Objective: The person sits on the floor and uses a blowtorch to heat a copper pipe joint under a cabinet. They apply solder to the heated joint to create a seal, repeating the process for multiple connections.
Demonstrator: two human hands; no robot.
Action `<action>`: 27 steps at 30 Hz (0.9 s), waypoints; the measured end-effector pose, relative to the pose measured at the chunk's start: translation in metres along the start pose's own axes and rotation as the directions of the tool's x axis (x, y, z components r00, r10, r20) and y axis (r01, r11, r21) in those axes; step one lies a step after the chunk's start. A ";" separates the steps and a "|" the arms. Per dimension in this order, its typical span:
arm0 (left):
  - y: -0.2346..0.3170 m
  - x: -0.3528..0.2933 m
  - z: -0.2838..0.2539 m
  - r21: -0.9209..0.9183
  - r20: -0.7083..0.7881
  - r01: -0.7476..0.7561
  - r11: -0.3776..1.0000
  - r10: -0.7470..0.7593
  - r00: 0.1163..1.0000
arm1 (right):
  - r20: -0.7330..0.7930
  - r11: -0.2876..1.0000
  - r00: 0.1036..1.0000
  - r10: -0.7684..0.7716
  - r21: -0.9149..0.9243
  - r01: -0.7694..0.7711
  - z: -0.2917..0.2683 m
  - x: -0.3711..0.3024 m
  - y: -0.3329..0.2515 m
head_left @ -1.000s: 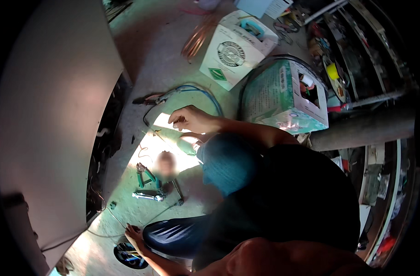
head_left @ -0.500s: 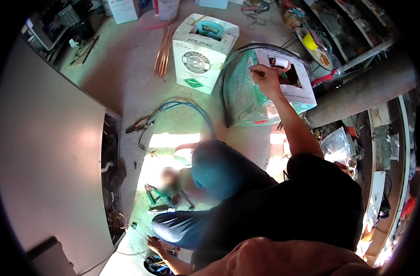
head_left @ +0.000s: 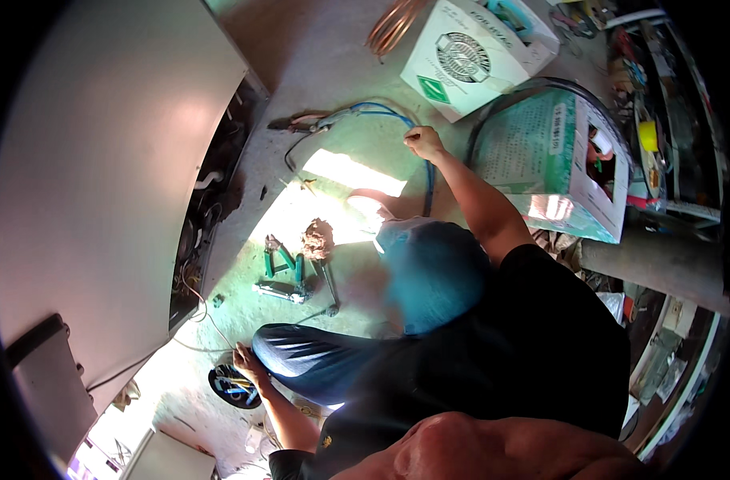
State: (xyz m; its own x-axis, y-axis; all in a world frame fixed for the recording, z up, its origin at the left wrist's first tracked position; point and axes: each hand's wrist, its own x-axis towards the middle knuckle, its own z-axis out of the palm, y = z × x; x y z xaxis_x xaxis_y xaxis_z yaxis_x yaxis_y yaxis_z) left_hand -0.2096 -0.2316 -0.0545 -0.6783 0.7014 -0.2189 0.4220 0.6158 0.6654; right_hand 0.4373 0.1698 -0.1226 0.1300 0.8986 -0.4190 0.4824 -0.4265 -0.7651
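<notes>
My right hand point(head_left: 425, 144) is over the floor beside the blue hose point(head_left: 430, 188), fingers curled together; anything in them is too small to make out. My left hand point(head_left: 250, 364) is low beside my knee, closed on a thin wire point(head_left: 218, 326) that runs up toward the large pale cabinet. Just under that hand sits a round black container point(head_left: 218, 392) of assorted tools. Green-handled pliers point(head_left: 280, 256), a silver tool point(head_left: 280, 291), a long dark tool point(head_left: 329, 290) and a crumpled brown clump point(head_left: 317, 238) lie before my knees.
The pale cabinet point(head_left: 117, 160) stands at the left, its side open on pipes and wires. A white box point(head_left: 449, 56), copper tubing point(head_left: 393, 28) and a green-and-white carton point(head_left: 525, 144) are at the far right. Crowded shelves point(head_left: 669, 336) line the right. Clamp-like pliers point(head_left: 294, 122) lie by the hose.
My right hand has left the green-and-white carton's opening and come left over the floor near the blue hose. The whole view has turned. My left hand stays by the black container.
</notes>
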 end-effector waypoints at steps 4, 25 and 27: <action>0.015 -0.002 0.008 0.041 -0.017 -0.024 0.999 0.025 1.000 | 0.099 0.968 0.990 -0.102 -0.218 0.122 0.046 0.020 0.029; 0.014 -0.004 -0.006 0.021 0.041 0.118 0.993 -0.119 0.992 | 0.284 0.671 0.721 -0.631 -0.265 0.692 0.260 0.152 -0.189; 0.026 -0.004 0.000 0.018 0.015 0.095 0.995 -0.095 0.995 | 0.259 0.527 0.653 -0.712 -0.418 0.740 0.281 0.171 -0.203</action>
State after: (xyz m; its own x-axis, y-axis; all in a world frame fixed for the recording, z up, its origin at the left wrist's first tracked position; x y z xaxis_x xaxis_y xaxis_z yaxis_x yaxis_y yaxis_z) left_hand -0.1958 -0.2186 -0.0362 -0.7063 0.6449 -0.2921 0.3664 0.6860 0.6286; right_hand 0.1182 0.3813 -0.1762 -0.4824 0.8640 0.1443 0.7125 0.4828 -0.5092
